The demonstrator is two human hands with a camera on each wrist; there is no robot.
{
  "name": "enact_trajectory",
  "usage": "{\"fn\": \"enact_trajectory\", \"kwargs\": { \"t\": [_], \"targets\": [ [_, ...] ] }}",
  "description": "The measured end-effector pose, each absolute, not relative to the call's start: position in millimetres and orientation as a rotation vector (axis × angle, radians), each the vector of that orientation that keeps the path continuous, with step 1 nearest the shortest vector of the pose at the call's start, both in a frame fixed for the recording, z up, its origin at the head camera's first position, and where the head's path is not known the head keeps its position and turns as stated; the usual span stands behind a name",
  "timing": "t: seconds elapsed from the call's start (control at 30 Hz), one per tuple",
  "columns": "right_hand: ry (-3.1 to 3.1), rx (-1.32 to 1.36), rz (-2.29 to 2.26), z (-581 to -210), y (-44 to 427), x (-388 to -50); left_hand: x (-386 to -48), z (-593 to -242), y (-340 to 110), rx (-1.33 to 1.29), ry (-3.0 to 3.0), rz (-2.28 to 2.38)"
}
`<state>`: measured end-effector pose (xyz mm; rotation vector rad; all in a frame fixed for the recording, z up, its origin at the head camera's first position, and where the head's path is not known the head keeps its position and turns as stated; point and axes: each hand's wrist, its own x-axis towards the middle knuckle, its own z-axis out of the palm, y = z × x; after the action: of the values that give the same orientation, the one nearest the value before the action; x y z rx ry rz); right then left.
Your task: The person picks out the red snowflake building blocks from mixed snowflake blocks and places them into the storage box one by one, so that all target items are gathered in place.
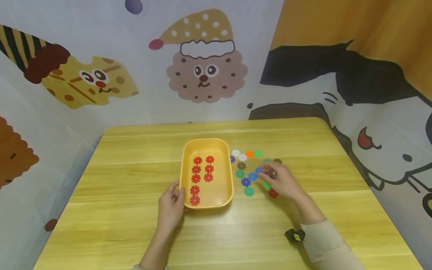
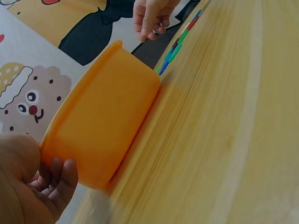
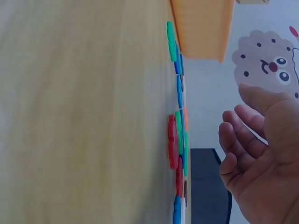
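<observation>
A yellow-orange plastic tray stands on the table with several red snowflake discs lying inside in two columns. My left hand holds the tray's near left rim, the thumb over the edge and the other fingers along the outer wall. To the right of the tray my right hand hovers over loose snowflake discs, its fingers loosely bent and nothing visible between them in the right wrist view. Close to its fingertips in the head view is a blue disc. A red disc lies below that hand, which covers part of the pile.
Green, white, brown and orange discs lie flat right of the tray. The wood-patterned table ends at a cartoon-printed wall. A black device sits at the right wrist.
</observation>
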<state>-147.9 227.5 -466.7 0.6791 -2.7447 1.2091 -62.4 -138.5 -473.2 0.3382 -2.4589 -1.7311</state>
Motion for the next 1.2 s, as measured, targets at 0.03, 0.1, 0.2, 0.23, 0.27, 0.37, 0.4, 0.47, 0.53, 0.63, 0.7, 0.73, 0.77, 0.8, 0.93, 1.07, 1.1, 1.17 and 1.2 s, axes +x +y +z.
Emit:
{"fn": "enact_trajectory", "kwargs": {
  "t": [0.03, 0.1, 0.2, 0.23, 0.27, 0.37, 0.4, 0.47, 0.53, 0.63, 0.7, 0.73, 0.77, 0.8, 0.93, 1.07, 1.1, 1.17, 1.2],
  "targets": [
    [-2.757, 0.672, 1.216, -467, 229, -147, -63, -473, -139, 0.338, -2.46, -1.728],
    [-2.787, 0.652, 1.223, -466, 232, -146, -63, -473, -139, 0.338, -2.461, -1.723],
    [-2.832, 0.623, 1.219, -465, 238, -145, -63, -473, -139, 0.337, -2.467, -1.713],
    [-2.847, 0.617, 1.215, -465, 240, -144, -63, -473, -139, 0.336, -2.468, -1.711],
    [-2.857, 0.615, 1.22, -465, 241, -144, -63, -473, -139, 0.334, -2.469, -1.711],
    [-2.878, 0.635, 1.225, -465, 246, -143, -63, -473, -139, 0.33, -2.465, -1.716],
    [-2.886, 0.644, 1.226, -466, 247, -142, -63, -473, -139, 0.329, -2.462, -1.721],
    [-2.901, 0.671, 1.222, -467, 249, -142, -63, -473, -139, 0.325, -2.454, -1.729],
    [-2.928, 0.687, 1.209, -467, 250, -142, -63, -473, -139, 0.32, -2.45, -1.731],
    [-2.986, 0.687, 1.193, -468, 253, -141, -64, -473, -139, 0.315, -2.448, -1.727],
    [-3.023, 0.69, 1.161, -468, 255, -140, -64, -473, -140, 0.316, -2.449, -1.727],
    [-3.043, 0.69, 1.14, -468, 255, -140, -63, -473, -140, 0.319, -2.449, -1.73],
    [-3.059, 0.694, 1.122, -468, 256, -139, -63, -472, -140, 0.321, -2.448, -1.733],
    [-3.073, 0.703, 1.094, -467, 257, -138, -63, -472, -140, 0.324, -2.447, -1.738],
    [-3.117, 0.721, 1.015, -466, 260, -137, -63, -472, -140, 0.33, -2.443, -1.746],
    [-3.138, 0.737, 1.01, -466, 262, -137, -63, -473, -140, 0.324, -2.442, -1.752],
    [-3.144, 0.743, 1.012, -466, 263, -136, -63, -473, -140, 0.322, -2.447, -1.748],
    [-3.151, 0.761, 1.012, -466, 264, -135, -63, -474, -140, 0.32, -2.459, -1.739],
    [-3.155, 0.771, 1.014, -467, 265, -135, -63, -475, -140, 0.322, -2.467, -1.729]
  ]
}}
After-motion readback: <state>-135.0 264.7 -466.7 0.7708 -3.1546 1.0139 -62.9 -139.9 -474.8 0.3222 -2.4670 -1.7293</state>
